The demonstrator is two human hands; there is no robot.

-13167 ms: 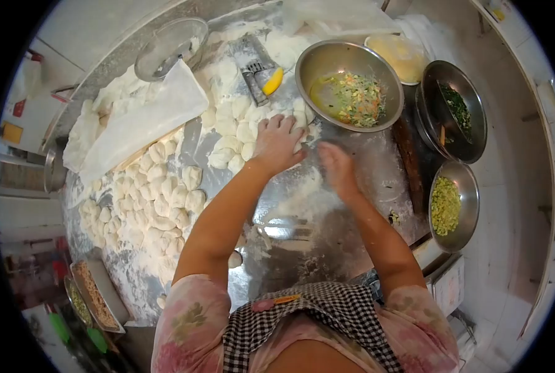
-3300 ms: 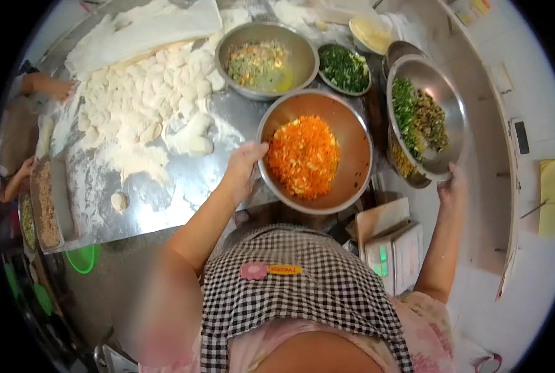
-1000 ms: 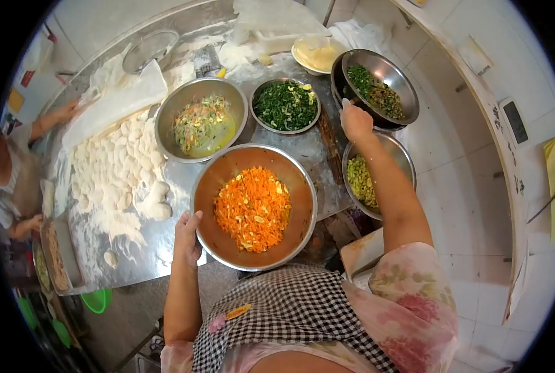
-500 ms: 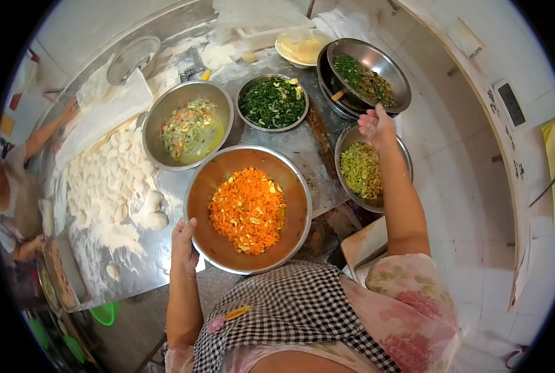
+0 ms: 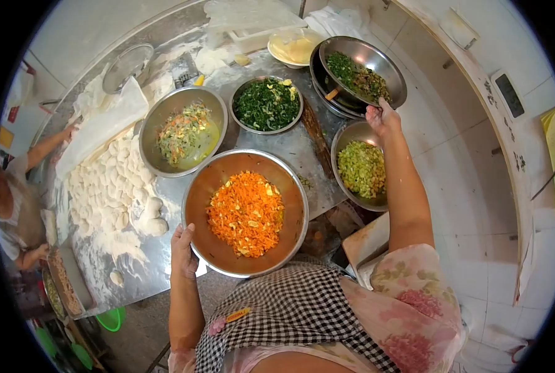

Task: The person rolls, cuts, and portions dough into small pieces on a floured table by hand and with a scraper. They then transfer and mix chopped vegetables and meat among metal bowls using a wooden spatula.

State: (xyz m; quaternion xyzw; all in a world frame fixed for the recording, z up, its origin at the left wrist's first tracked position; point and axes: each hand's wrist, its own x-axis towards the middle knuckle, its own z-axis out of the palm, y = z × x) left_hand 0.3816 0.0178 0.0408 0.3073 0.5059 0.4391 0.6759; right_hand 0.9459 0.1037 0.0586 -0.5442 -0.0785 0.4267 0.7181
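My left hand grips the left rim of a wide metal bowl close to my apron. Shredded carrot with yellow bits lies inside it. At the upper right, my right hand has its fingers closed at the near rim of a tilted steel bowl of chopped greens. That bowl rests on other stacked bowls. Just below my right forearm is a bowl of chopped light-green vegetable, partly hidden by the arm.
A bowl of mixed filling and one of dark greens stand ahead. Dough pieces cover the floured table at left. A yellow-filled bowl sits at the back. Another person's arm reaches in from the left.
My right hand has moved slightly up and right, and its fingers have closed at the rim of the tilted bowl. My left hand stays on the carrot bowl. The view has shifted slightly.
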